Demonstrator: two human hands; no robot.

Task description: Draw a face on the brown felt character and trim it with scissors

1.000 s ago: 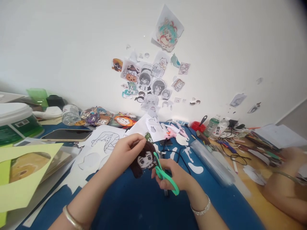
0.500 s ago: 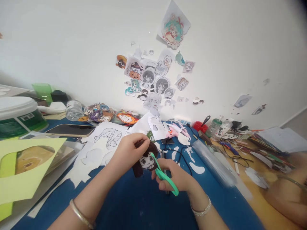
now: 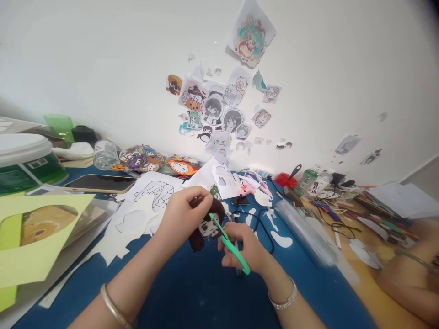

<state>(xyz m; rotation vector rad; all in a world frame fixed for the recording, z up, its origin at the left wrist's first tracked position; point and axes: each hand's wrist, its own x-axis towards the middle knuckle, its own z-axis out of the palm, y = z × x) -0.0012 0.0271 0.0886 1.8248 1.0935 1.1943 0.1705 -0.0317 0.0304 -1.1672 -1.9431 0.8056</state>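
My left hand (image 3: 185, 205) is closed on the top of a cartoon character cutout (image 3: 207, 228) with dark brown hair and a pale face. Its fingertips cover part of the hair. Between the thumb and fingers of my right hand (image 3: 240, 244) is a pair of slim green tweezers (image 3: 234, 250). Their tip overlaps the cutout's fringe, just under my left fingertips; whether it touches cannot be made out. The cutout hangs tilted above the blue table mat (image 3: 206, 292).
White paper scraps (image 3: 281, 240) and a black cable (image 3: 258, 224) lie right of my hands. Drawn sheets (image 3: 154, 189), a phone (image 3: 99, 183) and a white-and-green tub (image 3: 30, 160) stand left. A pink glue gun (image 3: 252, 185) lies behind. Another person's arm (image 3: 408, 274) rests at far right.
The tweezers' tip has moved slightly left and up, from the cutout's face to its fringe. My right hand has shifted a little left. The left hand keeps its hold.
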